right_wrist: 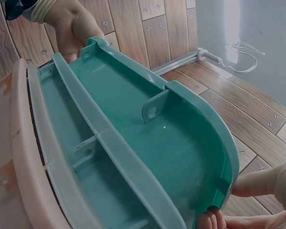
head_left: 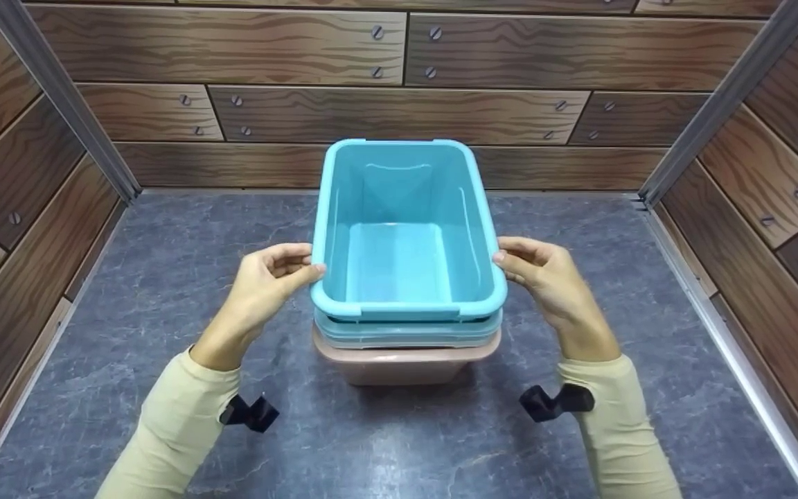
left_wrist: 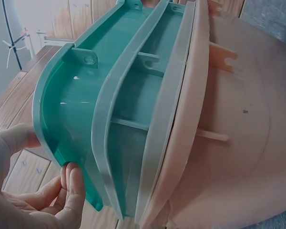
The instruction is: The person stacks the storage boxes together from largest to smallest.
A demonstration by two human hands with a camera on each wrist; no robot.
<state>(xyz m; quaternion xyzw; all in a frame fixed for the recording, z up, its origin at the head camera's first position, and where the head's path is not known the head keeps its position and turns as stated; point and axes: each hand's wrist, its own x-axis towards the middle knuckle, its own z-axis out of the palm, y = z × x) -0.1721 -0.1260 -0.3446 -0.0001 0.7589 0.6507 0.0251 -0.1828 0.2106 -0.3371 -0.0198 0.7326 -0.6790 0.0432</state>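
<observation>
A turquoise plastic bin, with nothing inside, tops a nested stack in the middle of the head view. My left hand pinches its left rim between thumb and fingers, and my right hand pinches the right rim opposite. Paler blue bin rims show under it, and a pink bin forms the base. In the left wrist view, the turquoise bin's side stands well above the rim beneath. Fingers of the right hand curl under the rim's edge in the right wrist view.
The stack stands on a dark grey marbled surface. Wood-patterned panels rise behind it and on both sides, with metal corner posts between them. A black wrist mount sticks out from each sleeve.
</observation>
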